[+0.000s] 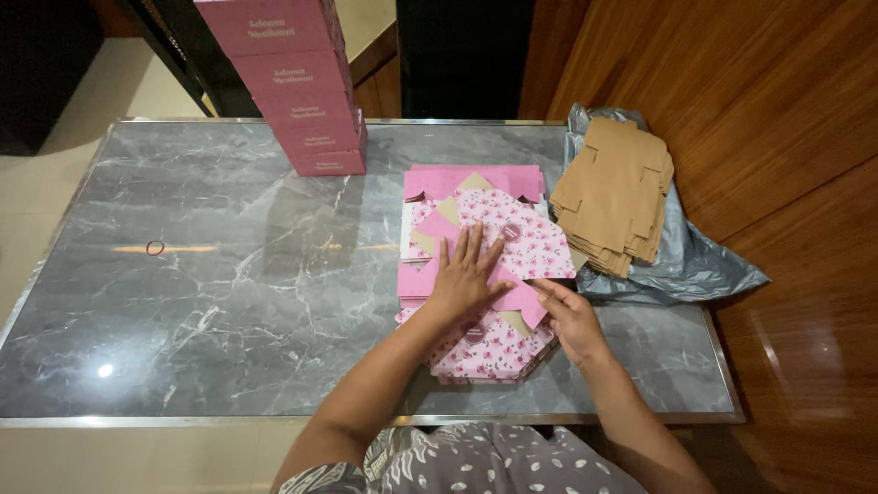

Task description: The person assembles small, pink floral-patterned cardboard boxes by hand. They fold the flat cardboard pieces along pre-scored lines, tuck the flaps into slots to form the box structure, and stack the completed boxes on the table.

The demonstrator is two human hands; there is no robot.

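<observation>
— Where the left hand (pixel 465 274) lies, is it gripping anything?

— No; it rests flat, fingers spread, pressing down on the top pink floral box blank (pixel 512 242) of the pile. Nothing is clamped in it.

— And the right hand (pixel 569 316)?

— That one sits just beside the left, at the lower right edge of the same blank. Its fingertips (pixel 541 287) pinch a plain pink flap there, though whether the pinch is fully closed is hard to tell from this angle.

— So which way does the blank lie from the person?

— Straight ahead and slightly right of the body, directly under both hands. Its long axis runs diagonally, from the near left up toward the far right. Both hands touch it; the left covers its middle, the right works its edge.

— How does it look?

— Flat card, pink with small flowers and round darker seals, brown on the turned-up underside.

— Beyond the hands?

— The stack of pink blanks (pixel 476 183) beneath, on a grey marble table (pixel 229 302). Just right, a pile of brown card inserts (pixel 617 192) lies on a grey plastic bag (pixel 695 265). Well apart, at the far edge, stands a tower of folded pink boxes (pixel 302 82).
</observation>
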